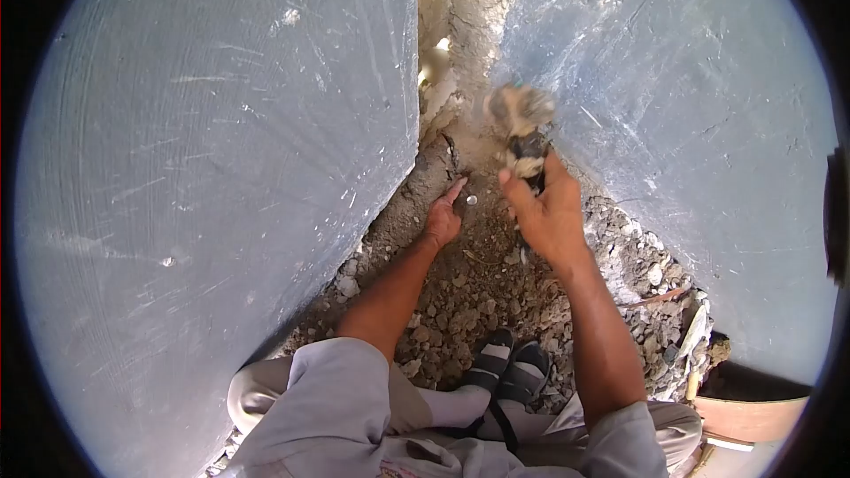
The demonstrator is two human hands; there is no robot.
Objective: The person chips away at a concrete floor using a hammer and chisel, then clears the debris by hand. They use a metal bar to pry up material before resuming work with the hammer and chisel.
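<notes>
My right hand [551,212] is closed round the dark handle of a tool, whose pale, dusty head [521,111] is blurred and points up toward the corner between the walls. To its left, my left hand [444,215] reaches to the dirt at the foot of the gap, its index finger stretched out and the others curled. That fingertip lies near a dark crack [451,152] in the soil. Whether the left hand pinches anything cannot be made out. A small whitish round spot [472,200] shows just right of the left fingertips.
Grey walls [239,124] [699,115] slant in on both sides, with a rough mortar strip [474,9] between them. Rubble [460,301] covers the ground around my sandaled feet [509,367]. A curved brownish container [753,418] stands at the lower right.
</notes>
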